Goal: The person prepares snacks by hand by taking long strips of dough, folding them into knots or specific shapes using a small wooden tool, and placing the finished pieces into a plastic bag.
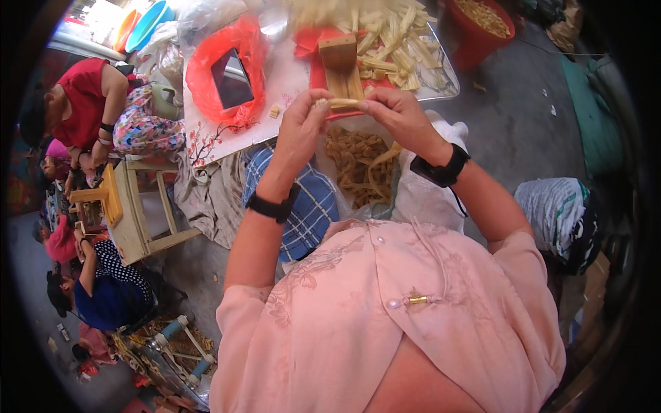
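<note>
Between my two hands a short pale-yellow strip (344, 104) is stretched level, just in front of a wooden stand with an upright block (337, 51). My left hand (308, 118) pinches its left end, and my right hand (399, 118) pinches the right end. Behind and right of the stand lies a loose pile of similar flat, ribbed strips (392, 38). Below my hands, a bag of darker yellow curled pieces (358, 165) stands open at the table's near edge. One small cut piece (274, 111) rests on the table to the left.
On the white table (206, 138), a dark-screened tablet (233, 79) lies on a red plastic bag (200, 62). A red bucket (475, 41) of pieces stands at the far right. People (82, 96) sit at the left near a wooden bench (138, 227). Stuffed sacks (551, 213) are on the right.
</note>
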